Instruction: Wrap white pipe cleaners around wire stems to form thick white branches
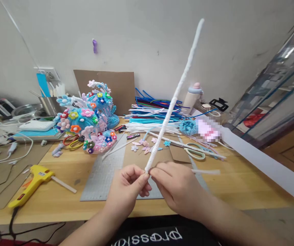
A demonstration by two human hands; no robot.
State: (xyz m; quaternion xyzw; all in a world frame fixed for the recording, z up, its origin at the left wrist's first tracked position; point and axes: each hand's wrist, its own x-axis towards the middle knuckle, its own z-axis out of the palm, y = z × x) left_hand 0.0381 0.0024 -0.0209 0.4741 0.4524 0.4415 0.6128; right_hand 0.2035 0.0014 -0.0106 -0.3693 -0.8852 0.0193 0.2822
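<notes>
A long white fuzzy stem [171,107], which looks wrapped in pipe cleaner, rises tilted to the right over the table. Its lower end is pinched between the thumb and fingers of my left hand [128,186]. Right beside it, my right hand [179,188] has its fingers closed at the same lower end. A blurred white strip [207,172] sticks out to the right from behind my right hand; whether it joins the stem is hidden. Both hands are above the grey cutting mat [100,184]. Small pastel flowers [147,148] lie on cardboard beyond them.
A yellow glue gun [35,181] lies at left. Flower-covered blue pieces [81,119] stand behind it. Bundled pipe cleaners [152,116] are piled at the back, near a bottle [193,97]. Scissors [196,152] lie at right, before a long white sheet [264,164].
</notes>
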